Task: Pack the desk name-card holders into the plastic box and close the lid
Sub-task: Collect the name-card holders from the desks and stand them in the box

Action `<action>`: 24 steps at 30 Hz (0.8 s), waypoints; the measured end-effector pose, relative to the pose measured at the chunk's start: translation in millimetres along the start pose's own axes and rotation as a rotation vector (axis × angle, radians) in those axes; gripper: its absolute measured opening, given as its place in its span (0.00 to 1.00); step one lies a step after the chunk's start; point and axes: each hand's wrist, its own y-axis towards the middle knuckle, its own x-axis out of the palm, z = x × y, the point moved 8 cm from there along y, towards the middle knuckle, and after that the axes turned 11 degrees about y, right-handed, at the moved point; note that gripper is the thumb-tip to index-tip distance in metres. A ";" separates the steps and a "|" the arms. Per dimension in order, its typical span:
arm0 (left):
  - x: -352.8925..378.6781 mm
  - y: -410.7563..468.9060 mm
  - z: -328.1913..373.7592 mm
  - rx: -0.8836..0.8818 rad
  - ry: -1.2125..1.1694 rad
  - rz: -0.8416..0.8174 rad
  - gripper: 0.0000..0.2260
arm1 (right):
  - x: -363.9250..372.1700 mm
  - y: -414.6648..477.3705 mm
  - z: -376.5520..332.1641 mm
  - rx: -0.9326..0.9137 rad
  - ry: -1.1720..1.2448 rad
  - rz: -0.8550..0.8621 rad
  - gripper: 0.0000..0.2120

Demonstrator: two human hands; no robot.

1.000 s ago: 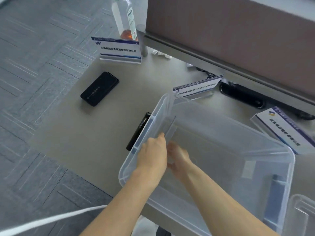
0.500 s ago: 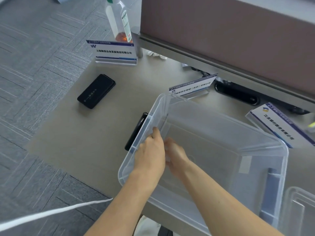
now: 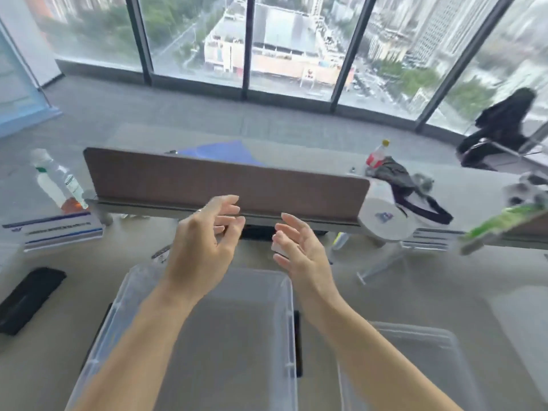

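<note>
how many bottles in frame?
2. One clear bottle at far left by the divider; one yellow-capped bottle beyond its right end. Others may hide behind the divider.

The pale desk [image 3: 400, 295] carries everything. Straight under both raised, empty hands sits the clear plastic box [image 3: 289, 321], open, and its lid [image 3: 421, 360] lies flat on the desk just right of the right hand's wrist. Well left of the left hand a name-card holder [image 3: 56, 231] stands by a clear bottle [image 3: 57, 183], with a flat black case [image 3: 28, 299] lying nearer the edge. Right of the right hand a clear holder [image 3: 382, 264] lies tipped. A brown divider [image 3: 225, 185] rises along the desk's back, beyond the fingertips.
</note>
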 end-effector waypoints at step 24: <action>389.0 -41.5 306.1 -0.102 -0.410 -0.406 0.13 | -537.3 -29.8 -114.0 -0.160 0.016 0.558 0.10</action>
